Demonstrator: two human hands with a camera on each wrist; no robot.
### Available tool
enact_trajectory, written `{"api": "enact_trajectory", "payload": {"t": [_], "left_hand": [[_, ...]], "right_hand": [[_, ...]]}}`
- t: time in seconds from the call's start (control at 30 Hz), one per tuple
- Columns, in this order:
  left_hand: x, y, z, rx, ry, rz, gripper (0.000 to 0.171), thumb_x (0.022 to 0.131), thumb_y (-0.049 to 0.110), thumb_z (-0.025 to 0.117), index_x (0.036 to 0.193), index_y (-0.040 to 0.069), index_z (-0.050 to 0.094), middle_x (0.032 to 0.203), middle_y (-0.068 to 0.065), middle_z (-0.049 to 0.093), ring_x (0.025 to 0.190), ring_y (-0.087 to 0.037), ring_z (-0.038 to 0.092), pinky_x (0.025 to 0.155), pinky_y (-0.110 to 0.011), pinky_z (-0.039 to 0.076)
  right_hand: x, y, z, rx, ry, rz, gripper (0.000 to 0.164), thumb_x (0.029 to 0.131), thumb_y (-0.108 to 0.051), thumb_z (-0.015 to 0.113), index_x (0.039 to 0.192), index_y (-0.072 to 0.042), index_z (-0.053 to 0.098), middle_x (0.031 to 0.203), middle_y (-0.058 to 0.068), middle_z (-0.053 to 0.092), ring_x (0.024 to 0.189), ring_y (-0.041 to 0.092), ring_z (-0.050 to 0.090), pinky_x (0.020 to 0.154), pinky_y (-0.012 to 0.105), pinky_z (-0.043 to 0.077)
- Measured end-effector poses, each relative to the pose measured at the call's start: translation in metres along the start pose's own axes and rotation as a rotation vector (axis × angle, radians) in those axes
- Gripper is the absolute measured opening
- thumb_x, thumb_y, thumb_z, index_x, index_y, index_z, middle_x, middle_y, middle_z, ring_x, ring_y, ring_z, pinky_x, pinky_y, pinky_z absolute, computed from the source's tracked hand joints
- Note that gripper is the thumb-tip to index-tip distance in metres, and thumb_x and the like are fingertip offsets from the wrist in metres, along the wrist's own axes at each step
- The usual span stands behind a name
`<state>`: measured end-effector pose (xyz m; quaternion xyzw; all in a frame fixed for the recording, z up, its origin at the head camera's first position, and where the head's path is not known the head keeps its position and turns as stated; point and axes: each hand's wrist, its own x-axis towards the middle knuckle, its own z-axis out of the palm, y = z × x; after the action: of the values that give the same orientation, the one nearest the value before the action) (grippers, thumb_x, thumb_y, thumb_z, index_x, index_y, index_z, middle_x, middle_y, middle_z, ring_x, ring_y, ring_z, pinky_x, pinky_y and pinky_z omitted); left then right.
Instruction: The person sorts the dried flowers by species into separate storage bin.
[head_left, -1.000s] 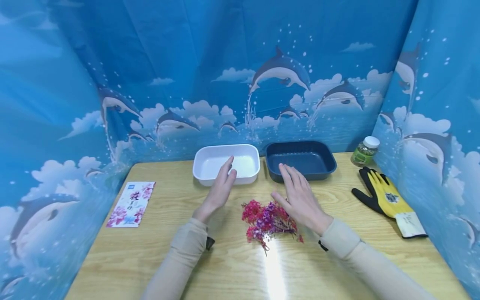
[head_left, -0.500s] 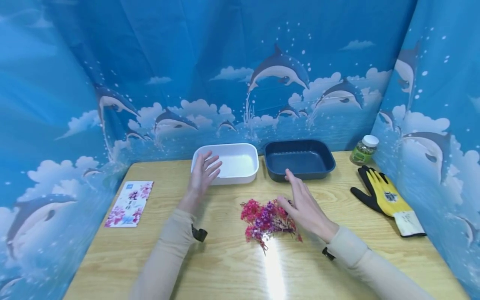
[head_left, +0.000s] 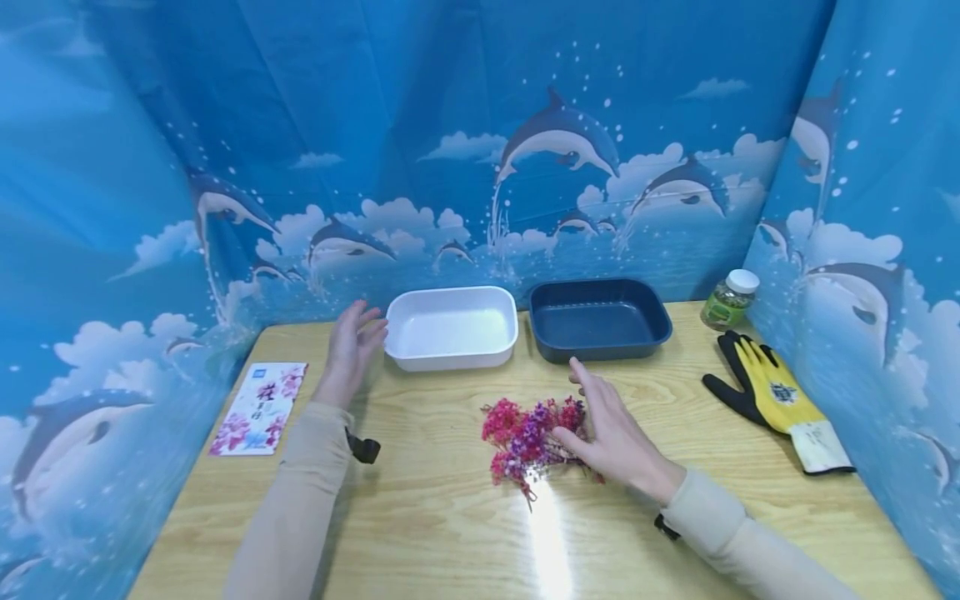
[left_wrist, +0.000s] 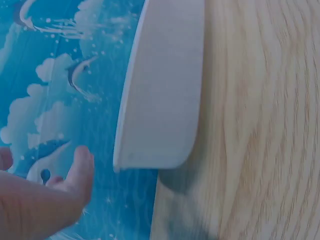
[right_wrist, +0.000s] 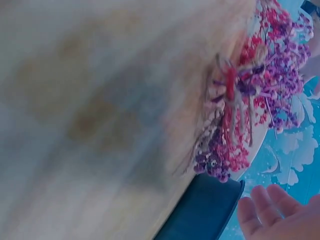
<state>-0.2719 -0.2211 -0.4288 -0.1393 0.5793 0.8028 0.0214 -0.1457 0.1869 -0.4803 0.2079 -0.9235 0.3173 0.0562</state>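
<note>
The bunch of small pink and purple dried flowers [head_left: 528,437] lay on the wooden table [head_left: 420,517] near its middle, a little toward the near edge, stems pointing to the person's right. The right hand [head_left: 611,433] lay over the stem end of the bunch, palm down, fingers straight and slightly spread, pointing toward the far edge. The thumb touched or nearly touched the blossoms on that side; whether it pressed them could not be told. In the right wrist view the flowers [right_wrist: 250,107] spread across the wood and the fingertips [right_wrist: 260,210] showed extended, apart from the blooms and closed on nothing.

The left hand [head_left: 352,346] hovered near the far left part of the table, just beside the left short end of the white tray [head_left: 452,327]. Its fingers were relaxed, slightly parted and held nothing. The left wrist view showed the tray's outer wall [left_wrist: 160,100] with a gap between it and the thumb [left_wrist: 77,172].

The dark blue tray [head_left: 598,317] stood just beside the white one along the far edge. A small jar with a white lid [head_left: 727,300] stood at the far right corner, a yellow and black work glove [head_left: 772,396] lay along the right edge, and a flowered card [head_left: 260,407] lay near the left edge.
</note>
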Motion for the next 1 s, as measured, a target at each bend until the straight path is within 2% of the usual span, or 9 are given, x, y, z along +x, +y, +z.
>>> {"api": "enact_trajectory", "payload": {"t": [0.1,0.17,0.23,0.3,0.37,0.43,0.67,0.83,1.0], "left_hand": [[0.005,-0.001,-0.004,0.126,0.060,-0.010,0.071,0.111,0.030,0.046,0.169,0.010,0.010,0.173,-0.019,0.029,0.159,-0.033,0.036,0.132,-0.036,0.037],[0.009,-0.004,-0.006,0.193,0.073,-0.034,0.074,0.109,0.025,0.047,0.169,0.008,0.008,0.173,-0.018,0.030,0.159,-0.032,0.036,0.133,-0.039,0.035],[0.014,-0.007,-0.008,0.236,0.068,-0.065,0.076,0.108,0.022,0.048,0.169,0.005,0.007,0.173,-0.020,0.030,0.158,-0.033,0.036,0.134,-0.041,0.033],[0.018,-0.012,-0.010,0.289,0.049,-0.098,0.077,0.107,0.020,0.048,0.169,0.003,0.005,0.172,-0.021,0.030,0.157,-0.034,0.038,0.133,-0.043,0.034],[0.021,-0.016,-0.013,0.337,0.022,-0.125,0.077,0.108,0.020,0.048,0.168,0.002,0.005,0.172,-0.023,0.029,0.157,-0.035,0.038,0.133,-0.044,0.035],[0.022,-0.020,-0.015,0.368,-0.011,-0.135,0.075,0.109,0.019,0.047,0.168,0.000,0.006,0.172,-0.025,0.028,0.157,-0.037,0.037,0.133,-0.045,0.034],[0.018,-0.024,-0.016,0.427,-0.105,-0.093,0.061,0.109,0.010,0.046,0.165,0.000,0.026,0.170,-0.025,0.032,0.156,-0.040,0.038,0.132,-0.048,0.035],[0.013,-0.020,-0.011,0.425,-0.124,-0.104,0.062,0.107,0.003,0.045,0.165,-0.003,0.024,0.170,-0.028,0.031,0.154,-0.044,0.038,0.130,-0.053,0.037],[0.015,-0.023,-0.010,0.430,-0.116,-0.108,0.063,0.106,-0.001,0.044,0.165,-0.003,0.022,0.168,-0.030,0.032,0.153,-0.045,0.039,0.129,-0.053,0.039]], "right_hand": [[-0.003,-0.002,0.003,-0.043,-0.004,-0.026,0.103,0.091,-0.046,0.079,0.168,-0.012,0.019,0.158,0.017,0.049,0.139,0.035,0.050,0.116,0.062,0.048],[-0.005,-0.003,0.004,-0.079,-0.012,-0.038,0.100,0.088,-0.046,0.081,0.164,-0.009,0.029,0.153,0.016,0.054,0.133,0.032,0.054,0.114,0.059,0.050],[-0.006,-0.005,0.005,-0.117,-0.025,-0.050,0.094,0.084,-0.045,0.084,0.157,-0.006,0.039,0.143,0.013,0.061,0.127,0.028,0.058,0.110,0.055,0.053],[-0.007,-0.006,0.006,-0.149,-0.045,-0.065,0.085,0.082,-0.045,0.087,0.147,-0.005,0.048,0.128,0.009,0.065,0.112,0.021,0.062,0.100,0.047,0.058],[-0.008,-0.006,0.007,-0.175,-0.069,-0.075,0.078,0.079,-0.046,0.089,0.136,-0.008,0.053,0.114,0.003,0.066,0.099,0.014,0.060,0.089,0.038,0.058],[-0.010,-0.006,0.008,-0.200,-0.085,-0.087,0.074,0.077,-0.047,0.090,0.130,-0.009,0.054,0.108,0.001,0.065,0.093,0.012,0.060,0.084,0.034,0.058],[-0.012,-0.007,0.013,-0.187,-0.104,-0.123,0.091,0.076,-0.039,0.094,0.147,-0.008,0.046,0.131,0.014,0.071,0.113,0.028,0.071,0.097,0.049,0.063],[-0.012,-0.009,0.017,-0.219,-0.104,-0.134,0.090,0.076,-0.029,0.095,0.148,-0.007,0.046,0.126,0.013,0.073,0.102,0.024,0.071,0.086,0.043,0.065],[-0.012,-0.010,0.020,-0.225,-0.121,-0.163,0.093,0.077,-0.021,0.093,0.153,-0.006,0.042,0.125,0.013,0.074,0.100,0.025,0.072,0.084,0.043,0.065]]}}
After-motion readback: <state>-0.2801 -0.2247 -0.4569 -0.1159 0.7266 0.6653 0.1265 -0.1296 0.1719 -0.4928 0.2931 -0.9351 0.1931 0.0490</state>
